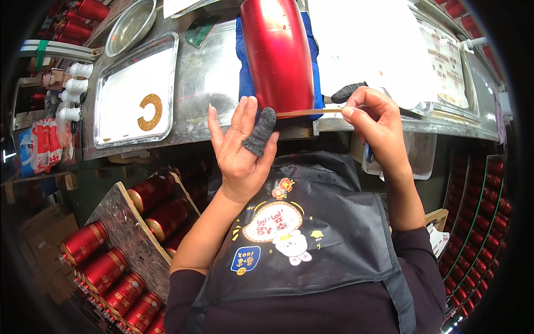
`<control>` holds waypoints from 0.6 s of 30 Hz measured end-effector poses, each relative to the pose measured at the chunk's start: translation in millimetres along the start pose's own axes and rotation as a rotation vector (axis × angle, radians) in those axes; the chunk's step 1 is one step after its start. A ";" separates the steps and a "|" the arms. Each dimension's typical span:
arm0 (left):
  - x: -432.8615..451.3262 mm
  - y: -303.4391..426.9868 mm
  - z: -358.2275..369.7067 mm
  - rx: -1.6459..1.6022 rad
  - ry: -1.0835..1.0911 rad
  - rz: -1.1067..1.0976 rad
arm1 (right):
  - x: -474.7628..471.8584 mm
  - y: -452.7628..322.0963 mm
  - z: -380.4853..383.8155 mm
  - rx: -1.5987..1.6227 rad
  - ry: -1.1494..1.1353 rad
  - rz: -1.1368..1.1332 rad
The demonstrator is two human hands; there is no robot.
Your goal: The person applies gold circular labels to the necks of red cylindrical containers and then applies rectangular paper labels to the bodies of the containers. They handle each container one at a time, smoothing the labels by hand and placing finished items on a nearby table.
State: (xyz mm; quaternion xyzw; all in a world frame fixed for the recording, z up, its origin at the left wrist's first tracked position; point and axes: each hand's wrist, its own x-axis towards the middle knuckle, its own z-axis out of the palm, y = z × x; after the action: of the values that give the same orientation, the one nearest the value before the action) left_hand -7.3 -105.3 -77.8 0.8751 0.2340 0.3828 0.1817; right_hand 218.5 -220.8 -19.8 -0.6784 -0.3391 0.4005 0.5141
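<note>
A glossy red cylinder (279, 54) lies on a blue cloth (314, 62) at the middle of the metal bench. Across its near end runs a thin gold-brown strip (308, 112). My right hand (375, 125) pinches the strip's right end between thumb and forefinger; a dark grey knit cover is on one of its fingers. At the left end of the strip is my left hand (244, 154), its fingers spread and a grey knit cover on the forefinger. That fingertip is at the cylinder's near left edge; whether it presses the strip cannot be told.
Left on the bench are a metal tray (173, 83) with white sheet and a gold C-shaped piece (150, 112), a metal bowl (131, 27) and a green translucent piece (201, 31). White sheets (367, 46) lie right. Decorated red cylinders (100, 271) rest on a rack below left.
</note>
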 end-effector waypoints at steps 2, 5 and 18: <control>2.4 1.0 -1.6 0.023 -0.007 0.017 | 2.4 1.2 1.2 0.008 -0.006 -0.007; 6.3 3.3 -4.3 0.062 -0.035 0.099 | 6.4 4.6 2.9 0.019 -0.019 0.004; 41.5 28.1 1.8 0.290 -0.156 0.201 | 16.1 21.8 13.9 0.005 -0.055 -0.091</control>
State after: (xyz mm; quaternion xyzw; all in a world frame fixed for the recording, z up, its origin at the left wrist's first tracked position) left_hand 26.5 -106.0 -40.7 0.9380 0.1835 0.2922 0.0322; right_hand 214.4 -206.2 -46.1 -0.6497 -0.3824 0.3963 0.5240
